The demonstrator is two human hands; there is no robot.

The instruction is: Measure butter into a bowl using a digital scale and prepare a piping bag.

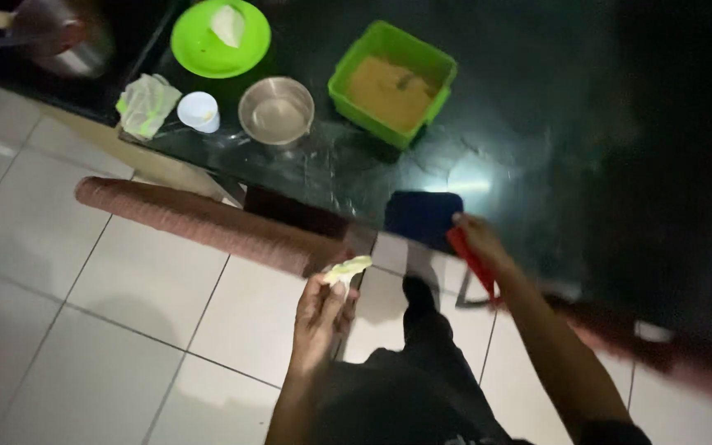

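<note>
- Fingers of the left hand [320,306] are pinching a pale green slice [348,267] at their tips, closed narrowly around it, over the white tiled floor [84,330].
- Fingers of the right hand [478,237] are curling shut around a red handle [471,262]; it is running down along the wrist, and a dark blade end is showing just below the hand, though its shape is too blurred to tell.
- Just beyond the right fingertips, a dark blue board [422,216] is lying at the edge of the dark glass table [521,124].
- Between the two hands, a black-clad leg [422,330] is reaching toward the table.
- Left of the left fingers, a reddish-brown roll [199,218] is lying on the floor against the table's edge.
- Farther out past the fingers, a green tub [348,70] is holding something yellowish-brown.
- Beside the tub, a steel bowl [276,110] is standing, then a white cup [199,110] and a crumpled cloth [147,104].
- Behind those, a green plate [199,49] is carrying a pale piece [227,25].
- Farthest out, at the top left corner, a metal pot [67,41] is showing, blurred.
</note>
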